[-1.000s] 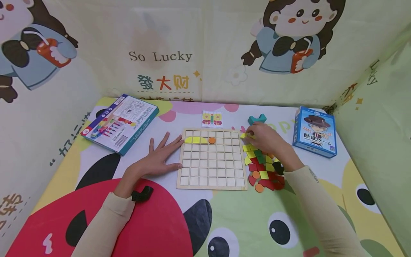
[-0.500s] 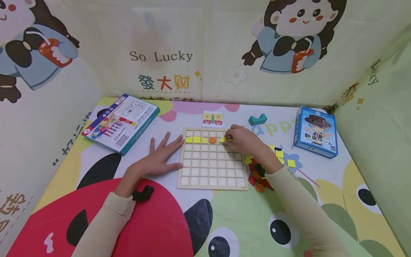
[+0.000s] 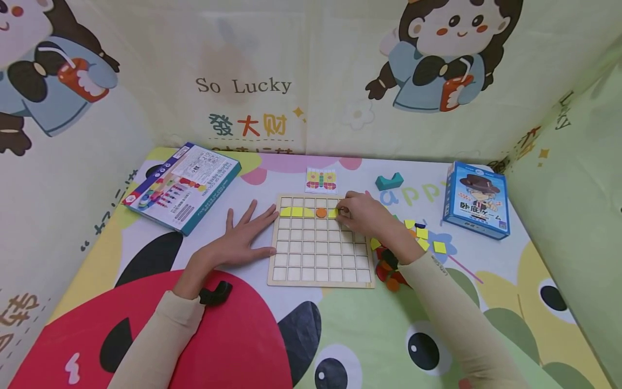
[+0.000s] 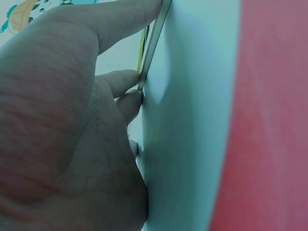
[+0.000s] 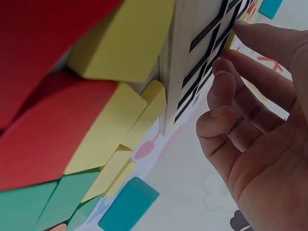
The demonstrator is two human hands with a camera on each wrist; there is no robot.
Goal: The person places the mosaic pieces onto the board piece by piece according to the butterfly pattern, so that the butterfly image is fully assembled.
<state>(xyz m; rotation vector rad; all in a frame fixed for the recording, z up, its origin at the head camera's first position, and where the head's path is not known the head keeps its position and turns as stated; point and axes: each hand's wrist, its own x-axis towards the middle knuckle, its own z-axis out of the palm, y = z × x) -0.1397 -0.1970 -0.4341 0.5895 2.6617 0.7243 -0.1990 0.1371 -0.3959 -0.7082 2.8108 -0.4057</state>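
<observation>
A wooden grid board (image 3: 320,284) lies on the table between the two hands. My left hand (image 3: 240,237) lies with spread, straight fingers at the board's left edge; thumb and fingertips meet that edge in the left wrist view. Over the second row from the top, my right hand (image 3: 364,213) pinches a small yellow tile (image 3: 332,213) between thumb and index finger, its other fingers loosely curled. That row also holds yellow tiles (image 3: 292,212) at the left and an orange round tile (image 3: 321,213). The right hand covers the row's right end.
Loose coloured tiles (image 3: 389,270) are heaped right of the board, partly under the right forearm. A butterfly pattern card (image 3: 321,180) lies behind the board, a teal block (image 3: 390,181) to its right. Boxes stand at left (image 3: 182,186) and right (image 3: 476,200).
My right hand has moved left from the tile heap to the board's second row with a yellow tile, then shifted slightly further left. The left hand stays where it was.
</observation>
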